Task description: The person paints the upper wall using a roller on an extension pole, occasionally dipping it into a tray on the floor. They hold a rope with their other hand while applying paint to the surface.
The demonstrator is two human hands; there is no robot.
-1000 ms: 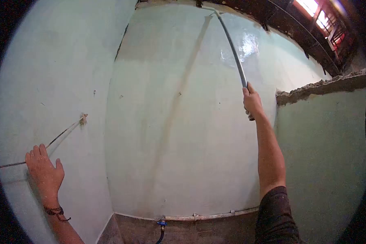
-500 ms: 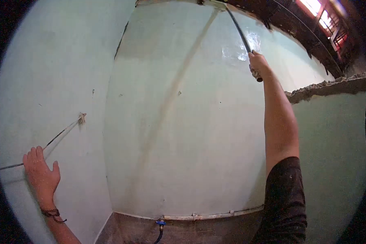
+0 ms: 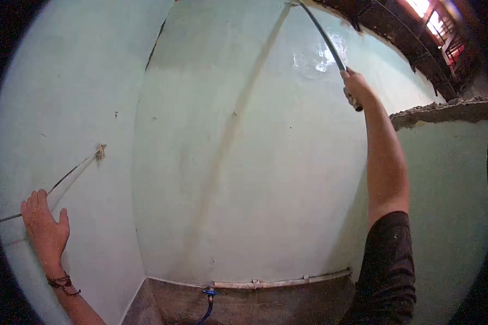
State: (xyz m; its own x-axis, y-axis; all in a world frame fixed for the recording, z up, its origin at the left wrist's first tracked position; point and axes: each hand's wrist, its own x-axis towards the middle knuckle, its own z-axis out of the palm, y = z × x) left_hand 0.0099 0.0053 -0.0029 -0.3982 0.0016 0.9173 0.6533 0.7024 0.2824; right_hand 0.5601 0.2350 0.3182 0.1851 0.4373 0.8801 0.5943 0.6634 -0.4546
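A long dark pole slants up and left from my right hand, whose fingers are wrapped round its lower end. The pole's far end reaches the top of the pale green wall, near the frame's upper edge; what is fitted there is hard to make out. A glossy wet-looking patch shows on the wall beside the pole. At the lower left, my left hand lies flat with fingers stretched against the left wall, over a thin dark cord that runs to a frayed tuft.
A whitish pipe runs along the wall's base, with a blue-handled valve and a dark hose below it. On the right is a broken-edged ledge. Dark roof timbers and a bright opening stand above it.
The view has shifted slightly, so both walls sit lower-left to upper-left in frame. My right hand and the pole's lower end appear further right; my left hand stays on the wall.
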